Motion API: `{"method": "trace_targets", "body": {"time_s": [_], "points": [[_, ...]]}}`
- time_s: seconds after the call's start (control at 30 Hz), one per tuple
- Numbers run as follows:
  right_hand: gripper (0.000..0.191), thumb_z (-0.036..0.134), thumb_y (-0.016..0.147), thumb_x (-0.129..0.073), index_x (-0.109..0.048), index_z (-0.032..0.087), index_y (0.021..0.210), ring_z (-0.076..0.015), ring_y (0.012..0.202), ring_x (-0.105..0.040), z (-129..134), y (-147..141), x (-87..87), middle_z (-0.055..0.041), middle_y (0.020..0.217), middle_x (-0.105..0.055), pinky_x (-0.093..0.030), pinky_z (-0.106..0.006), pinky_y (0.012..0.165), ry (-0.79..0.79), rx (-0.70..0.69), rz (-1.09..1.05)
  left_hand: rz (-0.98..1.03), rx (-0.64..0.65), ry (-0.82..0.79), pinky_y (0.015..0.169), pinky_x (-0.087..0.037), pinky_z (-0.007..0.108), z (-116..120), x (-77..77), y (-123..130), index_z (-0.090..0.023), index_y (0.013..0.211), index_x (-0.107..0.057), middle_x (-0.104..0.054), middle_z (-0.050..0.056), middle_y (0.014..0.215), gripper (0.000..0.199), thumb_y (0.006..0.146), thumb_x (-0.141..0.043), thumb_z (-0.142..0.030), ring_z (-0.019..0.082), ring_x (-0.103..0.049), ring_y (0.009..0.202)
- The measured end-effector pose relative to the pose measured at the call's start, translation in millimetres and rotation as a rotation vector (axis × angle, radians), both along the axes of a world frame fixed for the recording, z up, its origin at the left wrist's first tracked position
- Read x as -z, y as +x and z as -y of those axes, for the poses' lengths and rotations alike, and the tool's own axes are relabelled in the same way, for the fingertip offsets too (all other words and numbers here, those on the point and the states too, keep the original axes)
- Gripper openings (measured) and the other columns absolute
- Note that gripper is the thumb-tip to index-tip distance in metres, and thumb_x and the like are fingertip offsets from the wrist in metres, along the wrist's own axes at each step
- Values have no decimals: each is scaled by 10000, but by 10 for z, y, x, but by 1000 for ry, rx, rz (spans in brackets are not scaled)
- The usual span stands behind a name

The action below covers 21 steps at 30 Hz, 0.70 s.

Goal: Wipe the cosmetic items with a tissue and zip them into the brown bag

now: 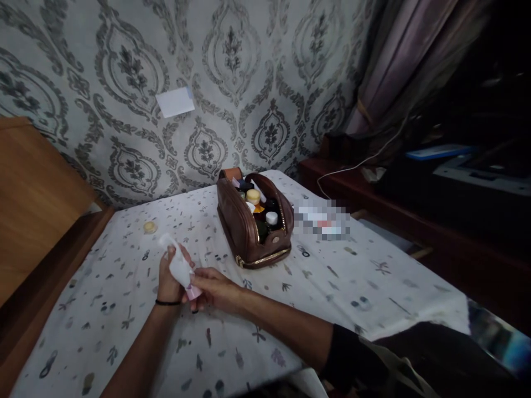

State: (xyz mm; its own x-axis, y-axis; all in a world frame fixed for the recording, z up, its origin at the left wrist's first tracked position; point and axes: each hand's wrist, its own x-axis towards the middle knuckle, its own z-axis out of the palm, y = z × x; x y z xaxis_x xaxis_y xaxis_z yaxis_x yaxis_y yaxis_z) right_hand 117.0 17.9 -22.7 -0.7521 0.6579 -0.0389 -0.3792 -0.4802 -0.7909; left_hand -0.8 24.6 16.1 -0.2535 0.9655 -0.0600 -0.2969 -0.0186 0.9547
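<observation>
A white squeeze tube [181, 268] with a pink cap [193, 292] is held over the cloth, its cap end slanting down toward me. My left hand [165, 278] is wrapped round the tube's body. My right hand [216, 288] has its thumb and fingers closed on the pink cap. Ahead and to the right stands an unzipped brown toiletry bag [232, 224], apart from both hands. Inside it, several containers show, among them a yellow-lidded jar [253, 196] and a white-capped bottle [271, 218]. Beyond my left hand, a small yellowish jar or lid [150, 227] lies on the cloth.
A patterned white cloth [244, 348] covers the table. Right of the bag is a blurred-out item [323, 220]. A wooden panel [37, 204] borders the left side, and a patterned wall [232, 127] the back. A white cable [365, 161] hangs over the dark right-hand furniture.
</observation>
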Motion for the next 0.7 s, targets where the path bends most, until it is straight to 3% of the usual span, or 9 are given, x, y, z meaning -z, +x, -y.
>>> {"method": "trace_targets", "body": {"time_s": [0.1,0.23,0.33,0.43,0.57,0.7], "points": [[653,686,574,-784,-581,139,865,-96,517,-607,26,-8,-9,0,688,-666,-418,-192,458,91,19,76,-131,-128,-20,350,-266,194,17,-55,33,-210,650,-442,-383,-108,432,531,623,-740,-649,63,-342,355],[674,734,620,-713,-525,167,931,-112,543,-615,40,-23,-13,6,713,-659,-433,-208,478,163,55,120,-134,-150,-18,350,-258,184,24,-103,63,-217,654,-420,-393,-123,428,519,574,-782,-580,58,-351,355],[543,660,739,-668,-532,171,932,-109,549,-582,23,-25,-16,20,705,-629,-425,-219,495,216,109,167,-115,-179,16,370,-280,180,-2,-76,53,-214,658,-418,-404,-122,449,494,603,-774,-551,53,-370,374],[314,455,856,-618,-570,152,784,-76,536,-470,-17,-8,-20,49,619,-530,-341,-198,495,301,245,306,-82,-211,33,397,-313,172,-36,-37,44,-203,666,-442,-424,-121,477,510,561,-804,-546,46,-386,404],[240,279,853,-579,-547,148,655,-72,546,-404,-44,17,-24,56,570,-457,-285,-203,501,340,324,397,-51,-167,5,406,-333,170,-47,-34,57,-192,682,-488,-471,-110,490,526,520,-825,-561,51,-411,422],[235,368,795,-649,-580,154,727,-71,538,-428,-39,18,-31,58,606,-488,-313,-196,493,274,353,276,-23,-67,-27,463,-405,181,-32,-48,79,-159,862,-630,-609,-56,590,577,501,-844,-555,91,-544,510]]}}
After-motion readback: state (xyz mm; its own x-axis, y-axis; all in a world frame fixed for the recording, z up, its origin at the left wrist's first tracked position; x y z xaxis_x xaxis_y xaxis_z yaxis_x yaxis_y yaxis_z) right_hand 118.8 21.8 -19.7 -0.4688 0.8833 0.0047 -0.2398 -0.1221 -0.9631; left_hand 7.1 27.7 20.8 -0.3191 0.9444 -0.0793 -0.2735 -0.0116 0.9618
